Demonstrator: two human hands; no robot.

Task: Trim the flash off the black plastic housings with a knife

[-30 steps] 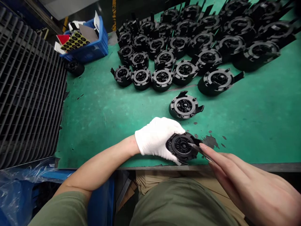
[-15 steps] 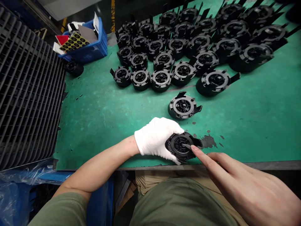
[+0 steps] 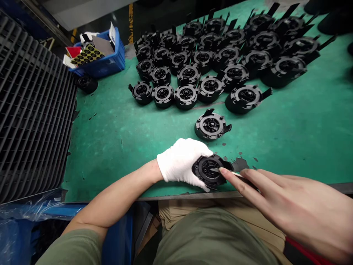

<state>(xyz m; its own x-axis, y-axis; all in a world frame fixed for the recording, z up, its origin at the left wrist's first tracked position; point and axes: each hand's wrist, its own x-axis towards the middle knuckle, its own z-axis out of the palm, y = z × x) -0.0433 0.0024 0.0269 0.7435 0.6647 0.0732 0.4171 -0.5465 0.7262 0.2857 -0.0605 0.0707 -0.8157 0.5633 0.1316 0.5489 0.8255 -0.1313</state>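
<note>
My left hand (image 3: 182, 161), in a white glove, grips a round black plastic housing (image 3: 207, 171) at the near edge of the green table (image 3: 110, 132), tilted toward me. My bare right hand (image 3: 286, 208) holds a thin metal tool (image 3: 226, 171) between thumb and forefinger. Its tip rests at the centre of the housing. Another black housing (image 3: 211, 126) lies alone on the mat just beyond my hands.
Several rows of the same black housings (image 3: 220, 59) fill the far half of the table. A blue bin (image 3: 96, 55) with sheets of round stickers stands at the far left, one housing (image 3: 86, 82) beside it. A dark ribbed rack (image 3: 30, 110) borders the left.
The tool tip has slid left, from the housing's right side to its centre, with my right forefinger following. My left hand has kept its grip. The view has shifted slightly.
</note>
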